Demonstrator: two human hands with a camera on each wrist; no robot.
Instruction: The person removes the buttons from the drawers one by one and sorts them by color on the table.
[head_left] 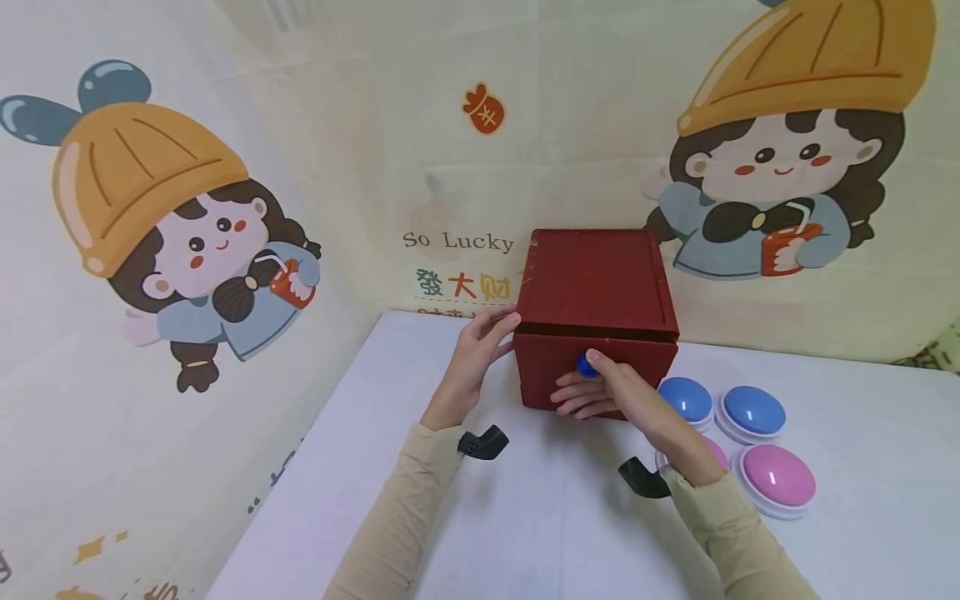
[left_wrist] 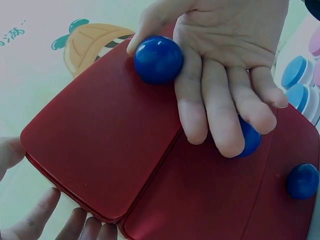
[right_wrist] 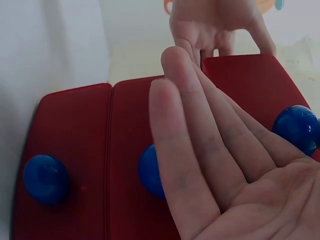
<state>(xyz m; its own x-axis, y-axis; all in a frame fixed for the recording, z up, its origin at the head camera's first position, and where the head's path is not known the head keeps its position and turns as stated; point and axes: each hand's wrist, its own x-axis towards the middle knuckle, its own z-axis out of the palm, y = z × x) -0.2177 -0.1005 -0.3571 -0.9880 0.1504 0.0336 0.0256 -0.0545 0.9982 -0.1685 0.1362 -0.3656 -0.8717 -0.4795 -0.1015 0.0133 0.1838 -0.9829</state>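
Observation:
A dark red drawer cabinet (head_left: 600, 275) stands at the back of the white table. Three fronts bear round blue knobs. My right hand (head_left: 618, 392) pinches the top blue knob (left_wrist: 158, 60) between thumb and side of the index finger; its other fingers stretch out loosely before the middle knob (left_wrist: 251, 137), partly covering it. The lowest knob (left_wrist: 302, 181) is uncovered. At the cabinet's left side my left hand (head_left: 472, 354) touches it, fairly straight fingers along the side, thumb near the upper edge. A narrow dark gap runs between the cabinet's top and front.
Right of the cabinet lie two blue domed discs with white bases, the outer blue disc (head_left: 754, 410) among them, and two pink ones, including the nearer pink disc (head_left: 780, 475). My right forearm partly covers the others. A printed cloth (head_left: 442, 183) hangs behind the table.

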